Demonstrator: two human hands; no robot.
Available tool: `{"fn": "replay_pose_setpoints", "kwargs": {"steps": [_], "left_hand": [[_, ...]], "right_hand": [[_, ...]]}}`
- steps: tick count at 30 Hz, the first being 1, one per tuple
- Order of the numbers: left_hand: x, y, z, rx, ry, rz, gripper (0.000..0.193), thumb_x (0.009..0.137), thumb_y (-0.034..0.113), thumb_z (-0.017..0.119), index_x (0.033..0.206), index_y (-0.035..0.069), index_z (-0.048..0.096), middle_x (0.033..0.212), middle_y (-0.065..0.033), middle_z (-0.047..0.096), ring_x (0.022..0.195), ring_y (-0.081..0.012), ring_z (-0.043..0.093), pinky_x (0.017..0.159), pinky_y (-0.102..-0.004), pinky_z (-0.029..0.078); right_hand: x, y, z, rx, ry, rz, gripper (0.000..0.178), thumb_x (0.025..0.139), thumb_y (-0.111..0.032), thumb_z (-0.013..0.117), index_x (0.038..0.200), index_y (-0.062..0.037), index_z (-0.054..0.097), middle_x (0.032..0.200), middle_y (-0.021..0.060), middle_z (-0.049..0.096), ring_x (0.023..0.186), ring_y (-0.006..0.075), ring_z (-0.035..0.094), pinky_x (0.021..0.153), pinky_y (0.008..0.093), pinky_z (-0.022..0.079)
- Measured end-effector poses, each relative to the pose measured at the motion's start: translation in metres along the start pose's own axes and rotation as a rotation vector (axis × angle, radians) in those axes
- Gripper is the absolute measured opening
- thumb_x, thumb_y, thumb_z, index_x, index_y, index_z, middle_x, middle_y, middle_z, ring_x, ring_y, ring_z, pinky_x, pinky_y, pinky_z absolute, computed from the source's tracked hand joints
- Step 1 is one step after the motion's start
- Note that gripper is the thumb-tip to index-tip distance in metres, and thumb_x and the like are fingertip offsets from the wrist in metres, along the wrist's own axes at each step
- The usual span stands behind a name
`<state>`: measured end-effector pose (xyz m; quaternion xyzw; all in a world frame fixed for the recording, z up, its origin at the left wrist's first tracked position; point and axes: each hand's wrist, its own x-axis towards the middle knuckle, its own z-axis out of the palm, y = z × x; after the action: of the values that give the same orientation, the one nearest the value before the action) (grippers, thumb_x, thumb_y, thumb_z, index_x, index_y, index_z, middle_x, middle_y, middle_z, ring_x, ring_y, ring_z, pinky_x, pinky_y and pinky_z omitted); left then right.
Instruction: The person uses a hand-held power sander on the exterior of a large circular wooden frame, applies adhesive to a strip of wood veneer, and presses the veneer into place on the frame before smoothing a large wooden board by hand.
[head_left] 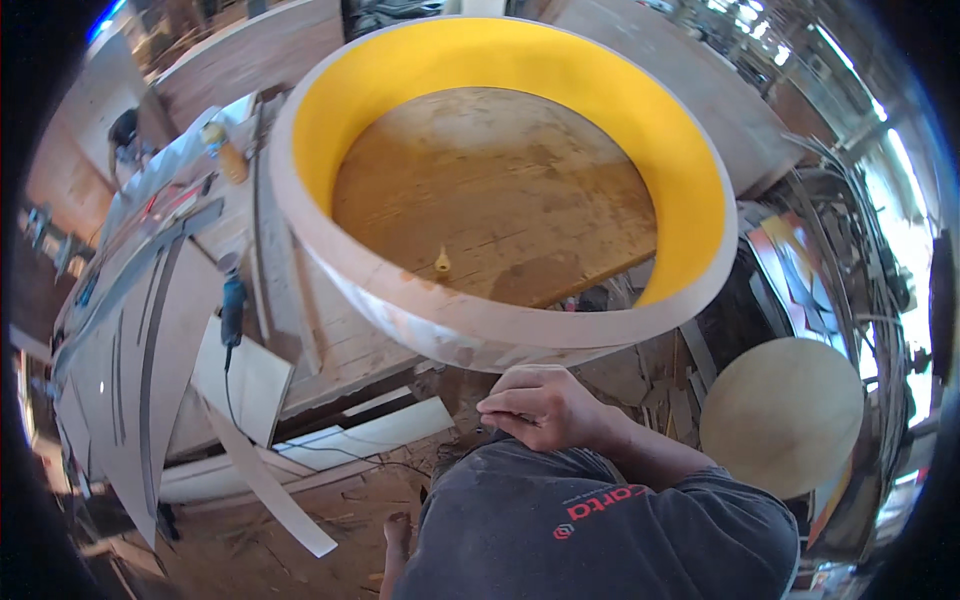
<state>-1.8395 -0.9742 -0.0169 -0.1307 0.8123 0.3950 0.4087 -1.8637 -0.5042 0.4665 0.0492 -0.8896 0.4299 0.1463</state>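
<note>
My right hand [545,405] is raised in front of my grey T-shirt [650,530], just this side of a large round tub-like form [510,335]. Its fingers are curled closed, and what they hold, if anything, is hidden. Whether the hand touches the form's near wall, I cannot tell. A broad pale rim runs around the form, and its inner wall is bright yellow. Inside it, a small yellow funnel-shaped piece [442,262] stands on a brown wooden surface [500,180]. My left hand is out of view.
A blue corded power tool [232,310] rests among thin boards at the left. Behind it stands an orange bottle [226,155]. A round wooden disc [785,415] leans at the right. Wood strips [270,490] and scraps litter the floor. Another person [130,140] is far left.
</note>
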Motion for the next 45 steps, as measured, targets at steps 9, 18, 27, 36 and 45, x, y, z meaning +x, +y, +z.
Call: {"fn": "replay_pose_setpoints", "kwargs": {"steps": [9,18,27,36,45], "left_hand": [[0.002,0.120,0.024,0.088,0.008,0.121,0.031,0.097,0.022,0.072,0.115,-0.002,0.071,0.087,-0.0095,0.072,0.072,-0.0174,0.067,0.061,-0.0341,0.053],[0.035,0.204,0.115,-0.441,0.112,-0.039,0.035,0.101,0.030,0.066,0.123,0.002,0.064,0.089,-0.0059,0.069,0.074,-0.0170,0.066,0.057,-0.0312,0.048],[0.057,0.288,0.154,-0.253,-0.051,0.214,0.036,0.104,0.030,0.066,0.112,-0.005,0.064,0.086,-0.0124,0.068,0.077,-0.0215,0.065,0.070,-0.0373,0.057],[0.091,0.248,0.092,0.030,-0.123,0.173,0.036,0.103,0.038,0.064,0.115,0.003,0.065,0.083,-0.0030,0.065,0.069,-0.0144,0.064,0.050,-0.0290,0.047],[0.062,0.217,0.088,0.726,-0.485,0.389,0.030,0.100,0.031,0.061,0.089,0.005,0.071,0.079,-0.0090,0.072,0.068,-0.0192,0.070,0.060,-0.0383,0.055]], "right_hand": [[-0.018,0.066,-0.083,-0.080,0.203,-0.064,0.017,0.082,-0.005,0.084,0.098,-0.0032,0.077,0.085,0.0101,0.072,0.075,0.0259,0.071,0.066,0.0360,0.056],[-0.042,0.156,-0.207,-0.253,0.342,-0.069,0.013,0.084,-0.012,0.080,0.093,-0.0067,0.072,0.083,0.0073,0.067,0.080,0.0288,0.067,0.068,0.0409,0.055],[-0.130,0.161,-0.232,-0.444,0.550,0.093,0.019,0.085,-0.017,0.080,0.101,-0.0085,0.074,0.095,0.0042,0.069,0.094,0.0263,0.067,0.084,0.0422,0.054],[-0.212,0.113,-0.158,-0.722,0.738,0.319,0.031,0.082,-0.023,0.082,0.109,-0.0115,0.073,0.121,0.0113,0.066,0.118,0.0327,0.062,0.105,0.0528,0.045],[-0.434,0.161,0.003,-0.453,0.746,1.303,0.023,0.079,-0.018,0.080,0.097,-0.0061,0.071,0.097,0.0175,0.066,0.094,0.0413,0.065,0.080,0.0509,0.053]]}}
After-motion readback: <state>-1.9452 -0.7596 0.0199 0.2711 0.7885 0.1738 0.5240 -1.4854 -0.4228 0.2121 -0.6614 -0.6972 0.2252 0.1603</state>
